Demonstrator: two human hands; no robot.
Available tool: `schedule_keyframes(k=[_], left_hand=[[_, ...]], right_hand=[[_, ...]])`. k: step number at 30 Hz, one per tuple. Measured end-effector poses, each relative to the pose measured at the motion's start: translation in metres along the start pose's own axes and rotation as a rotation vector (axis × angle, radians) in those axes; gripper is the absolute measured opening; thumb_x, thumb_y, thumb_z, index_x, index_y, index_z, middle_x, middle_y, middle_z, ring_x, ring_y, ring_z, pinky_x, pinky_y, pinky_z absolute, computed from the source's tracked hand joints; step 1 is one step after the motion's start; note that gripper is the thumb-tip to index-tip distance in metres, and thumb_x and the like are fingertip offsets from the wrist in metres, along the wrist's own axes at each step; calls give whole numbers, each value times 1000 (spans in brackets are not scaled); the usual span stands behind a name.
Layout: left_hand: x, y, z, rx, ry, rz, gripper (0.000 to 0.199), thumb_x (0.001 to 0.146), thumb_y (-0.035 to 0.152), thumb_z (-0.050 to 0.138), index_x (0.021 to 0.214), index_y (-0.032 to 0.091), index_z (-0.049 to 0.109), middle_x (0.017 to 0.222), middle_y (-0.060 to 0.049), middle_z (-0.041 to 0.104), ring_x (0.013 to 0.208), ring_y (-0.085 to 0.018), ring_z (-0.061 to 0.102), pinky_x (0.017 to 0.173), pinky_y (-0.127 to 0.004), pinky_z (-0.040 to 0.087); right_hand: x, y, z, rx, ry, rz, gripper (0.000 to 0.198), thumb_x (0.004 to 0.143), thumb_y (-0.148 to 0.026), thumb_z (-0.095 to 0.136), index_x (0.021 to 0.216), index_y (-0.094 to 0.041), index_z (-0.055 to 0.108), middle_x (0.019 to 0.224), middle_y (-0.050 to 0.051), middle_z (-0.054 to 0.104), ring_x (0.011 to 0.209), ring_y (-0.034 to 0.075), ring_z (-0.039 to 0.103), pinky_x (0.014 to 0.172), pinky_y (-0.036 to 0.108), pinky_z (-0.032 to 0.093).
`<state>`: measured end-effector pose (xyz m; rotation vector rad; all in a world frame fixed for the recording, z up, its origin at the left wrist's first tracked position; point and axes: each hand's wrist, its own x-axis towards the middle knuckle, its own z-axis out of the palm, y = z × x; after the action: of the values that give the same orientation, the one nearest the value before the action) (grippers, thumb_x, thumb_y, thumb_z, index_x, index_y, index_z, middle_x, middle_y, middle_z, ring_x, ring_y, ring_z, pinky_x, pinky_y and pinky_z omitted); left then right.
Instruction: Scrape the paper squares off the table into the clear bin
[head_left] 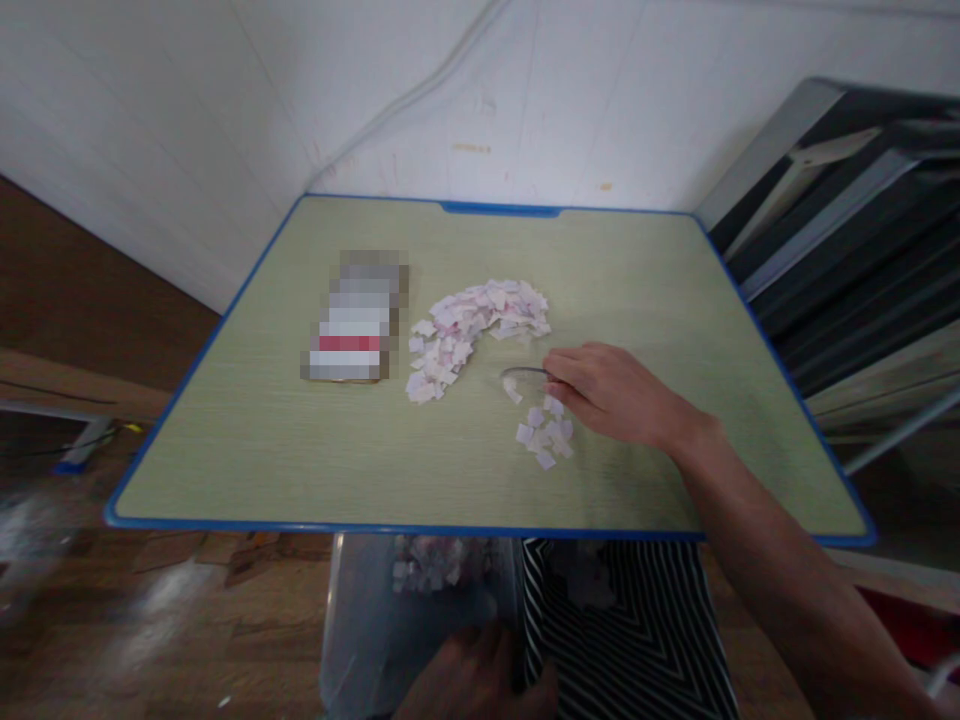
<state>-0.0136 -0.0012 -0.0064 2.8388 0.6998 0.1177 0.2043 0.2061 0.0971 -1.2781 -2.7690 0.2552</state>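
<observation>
My right hand [615, 390] is closed around a thin curved metal tool [525, 371], whose exact kind I cannot make out. Its curved tip points left over the table, right beside a small paper scrap [513, 389]. Just below the hand lies a loose group of pale paper squares [545, 436]. A larger curved heap of white and pinkish paper squares [480, 322] spreads across the middle of the table. Below the front edge, my left hand [476, 675] is dim and blurred over a clear plastic bin [337, 630], its fingers hard to read.
The pale green table [262, 455] has a blue rim. A pixelated rectangular object [354, 318] lies at its left. More paper squares [435, 563] are inside the bin. Black-and-white striped cloth [637, 630] is beside it. Dark folded frames [862, 200] lean at the right.
</observation>
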Motion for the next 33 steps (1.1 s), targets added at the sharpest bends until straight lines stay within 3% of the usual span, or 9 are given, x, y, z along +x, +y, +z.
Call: schedule_keyframes(k=[8,15,21,26,33], left_hand=[[2,-1,-6,5,55,-16,48,75,17,68,115,21,42,71,0,64,56,-18,61,43,-22,48],[3,-3,-11,-7,-7,-3,47,75,18,73,112,20,43,72,-1,65,57,-19,62,43,-23,49],[1,0,-6,-8,-55,-5,45,77,17,73,112,19,44,75,-2,64,61,-21,63,46,-25,51],[3,-2,-8,-18,-167,-3,38,85,17,65,116,19,43,82,-5,65,68,-21,65,52,-26,53],[6,-4,-17,-10,-261,1,33,92,18,58,120,19,41,84,-6,64,70,-22,64,53,-29,53]], right_hand=[[-4,-1,-3,123,-81,-76,25,95,-24,35,71,-20,40,70,2,51,67,16,48,64,29,29],[-12,-6,-5,150,-115,-177,27,98,-26,34,76,-18,48,75,3,54,71,16,49,68,29,32],[-44,-20,-10,22,-152,-155,23,95,-18,40,78,-18,55,77,3,56,71,16,49,68,30,32],[-75,-25,-17,66,-179,-128,22,94,-18,42,76,-19,55,76,2,57,70,16,50,68,30,33],[-76,-15,-17,46,-82,-21,27,97,-28,37,79,-17,54,80,4,56,75,18,52,71,31,36]])
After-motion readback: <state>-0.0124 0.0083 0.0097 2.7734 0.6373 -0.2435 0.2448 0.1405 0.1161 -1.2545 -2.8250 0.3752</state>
